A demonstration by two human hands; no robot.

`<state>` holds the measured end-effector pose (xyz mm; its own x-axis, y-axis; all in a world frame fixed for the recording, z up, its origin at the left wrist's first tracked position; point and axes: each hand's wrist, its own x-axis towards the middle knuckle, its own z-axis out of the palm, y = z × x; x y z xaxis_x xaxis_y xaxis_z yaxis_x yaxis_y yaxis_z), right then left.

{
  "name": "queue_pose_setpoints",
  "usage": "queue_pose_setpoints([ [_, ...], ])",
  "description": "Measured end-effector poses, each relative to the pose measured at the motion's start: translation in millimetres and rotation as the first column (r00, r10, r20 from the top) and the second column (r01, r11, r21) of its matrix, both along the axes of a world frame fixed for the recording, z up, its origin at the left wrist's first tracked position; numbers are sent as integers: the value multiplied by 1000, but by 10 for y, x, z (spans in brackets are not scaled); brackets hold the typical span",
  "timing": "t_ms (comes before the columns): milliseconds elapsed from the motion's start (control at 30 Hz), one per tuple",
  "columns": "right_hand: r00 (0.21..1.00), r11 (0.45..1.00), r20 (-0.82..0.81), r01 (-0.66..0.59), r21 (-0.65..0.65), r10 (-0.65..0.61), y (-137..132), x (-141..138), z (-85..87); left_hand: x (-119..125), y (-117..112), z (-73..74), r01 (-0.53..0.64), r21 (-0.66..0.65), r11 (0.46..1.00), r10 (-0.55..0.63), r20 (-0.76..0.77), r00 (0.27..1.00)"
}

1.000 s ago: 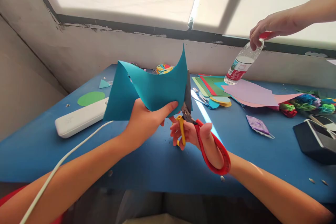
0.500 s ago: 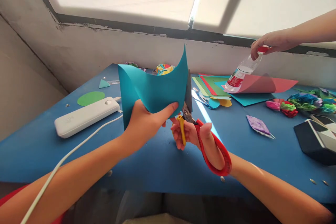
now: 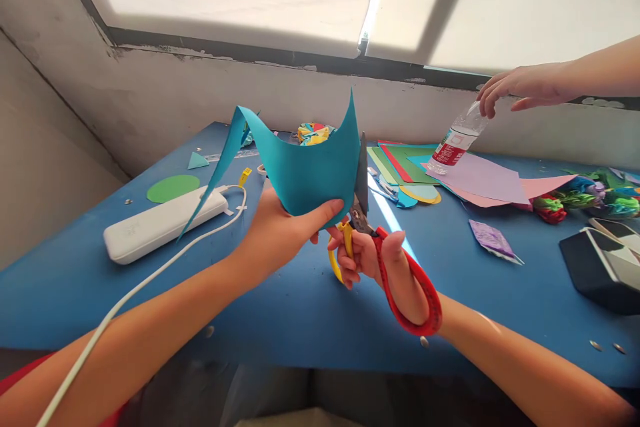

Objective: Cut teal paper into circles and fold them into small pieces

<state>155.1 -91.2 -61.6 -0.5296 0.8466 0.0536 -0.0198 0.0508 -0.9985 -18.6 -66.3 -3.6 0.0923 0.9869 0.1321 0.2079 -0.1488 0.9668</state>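
Observation:
A curved sheet of teal paper [image 3: 305, 173] is pinched by my left hand [image 3: 285, 227], thumb in front and fingers behind. A strip of it hangs down at the left, over a white power bank [image 3: 165, 223]. My right hand [image 3: 373, 257] grips scissors [image 3: 407, 287] with one red and one yellow handle, the thumb through the red loop. Their dark blades point upward at the paper's right edge, partly hidden behind it. How wide the blades stand apart I cannot tell.
At the right another person's hand [image 3: 515, 90] touches the top of a plastic bottle [image 3: 453, 143] on coloured paper sheets [image 3: 485, 180]. Crumpled paper flowers [image 3: 575, 197], a purple paper piece [image 3: 493, 239] and a black-and-white box [image 3: 600, 267] lie nearby. A green paper oval [image 3: 173, 188] and white cable [image 3: 150, 278] are left.
The teal paper's left part has swung round and now hangs as a narrow strip. The other person's fingers have loosened on the bottle top, and a pale purple sheet shows beside it.

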Motion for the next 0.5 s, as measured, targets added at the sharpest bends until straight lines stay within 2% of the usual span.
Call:
queue_pose_setpoints([
  [267, 1000, 999, -7, -12, -31, 11, -4, -116, 113, -8, -8, 32, 48, -35, 998, -47, 28, 999],
  [500, 1000, 1000, -17, -13, -26, 13, -28, -96, 105, -4, -15, 20, 57, -1, 998, -57, 58, 997],
])
